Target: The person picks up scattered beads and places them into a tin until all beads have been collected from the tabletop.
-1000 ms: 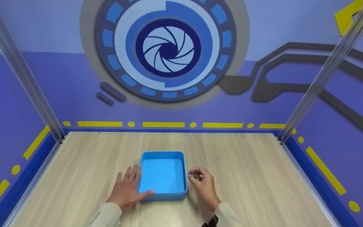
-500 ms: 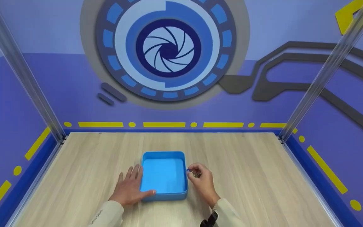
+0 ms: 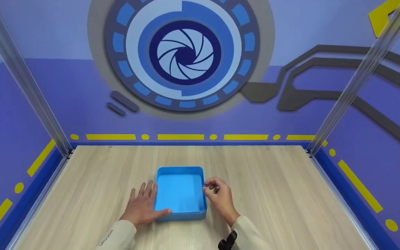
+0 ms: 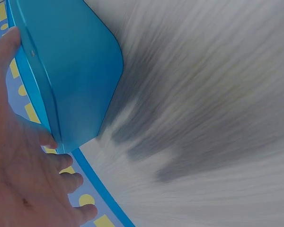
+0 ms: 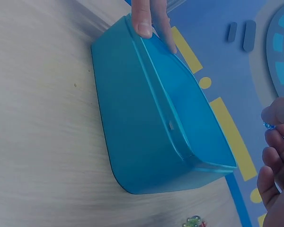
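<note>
A square blue open-topped box [image 3: 182, 217] stands on the wooden table. My left hand [image 3: 140, 207] rests against its left side with straight fingers, the thumb lying over the near rim. Beside the right wall, my right hand [image 3: 222, 199] pinches a small blue glassy ball [image 5: 269, 126] between thumb and forefinger. That hand is level with the rim in the head view, where the ball is mostly hidden by the fingertips. Nothing shows inside the box.
Several small shiny green and red pieces [image 5: 195, 221] lie on the table to the right of the box. Printed panels [image 3: 221, 121] close off the back and both sides, with metal posts [image 3: 356, 69] at the rear corners.
My right hand has moved slightly left and away from me with the small blue glassy ball, up to the box's right rim. The left hand and the box have stayed in place.
</note>
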A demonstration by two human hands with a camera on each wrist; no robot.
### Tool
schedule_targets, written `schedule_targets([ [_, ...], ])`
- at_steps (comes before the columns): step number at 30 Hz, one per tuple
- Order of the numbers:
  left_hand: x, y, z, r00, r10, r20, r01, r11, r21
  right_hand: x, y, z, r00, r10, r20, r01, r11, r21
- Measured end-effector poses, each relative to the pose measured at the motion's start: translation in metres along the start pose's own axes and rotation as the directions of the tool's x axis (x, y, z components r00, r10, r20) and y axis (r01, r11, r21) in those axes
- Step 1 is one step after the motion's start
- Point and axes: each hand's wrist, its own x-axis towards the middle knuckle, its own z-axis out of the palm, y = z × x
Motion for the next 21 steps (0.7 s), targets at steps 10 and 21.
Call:
schedule_targets([
  [10,0.004,0.0,-0.003,1.0,0.0,-0.014,0.0,1.0,0.014,0.005,-0.003,0.005,1.0,-0.024,-0.01,0.024,1.0,-0.001],
  [21,0.002,-0.002,0.004,1.0,-0.012,0.002,0.012,1.0,0.015,0.0,-0.001,0.011,0.999,-0.038,-0.012,0.038,0.999,0.016],
])
